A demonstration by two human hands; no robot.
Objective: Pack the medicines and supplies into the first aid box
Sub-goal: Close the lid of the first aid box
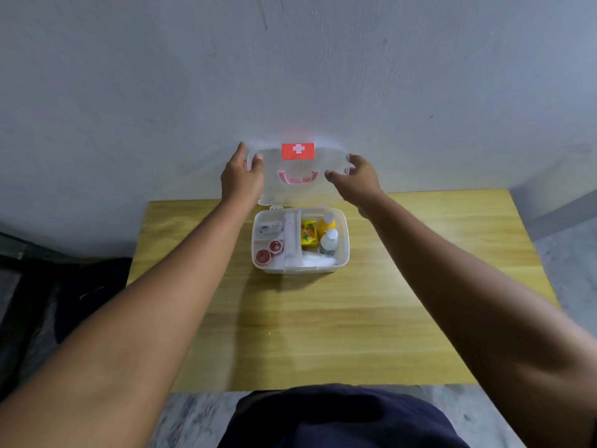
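**Lid gripped at both edges**

The first aid box (pixel 345 250), thin translucent plastic, is judged light, stiff and slippery; its red-cross lid (pixel 323 163) is best taken by the side edges. It is set on the wooden table (pixel 323 318) near the wall (pixel 290 76), packed with bottles (pixel 329 242), a yellow carton (pixel 308 234) and red-capped jars (pixel 268 252). The upright lid is pinched, thumb against curled fingers, by the left hand (pixel 240 177) and right hand (pixel 358 179)

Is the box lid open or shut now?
Open: lid stands raised behind the box, left hand and right hand holding its ends.
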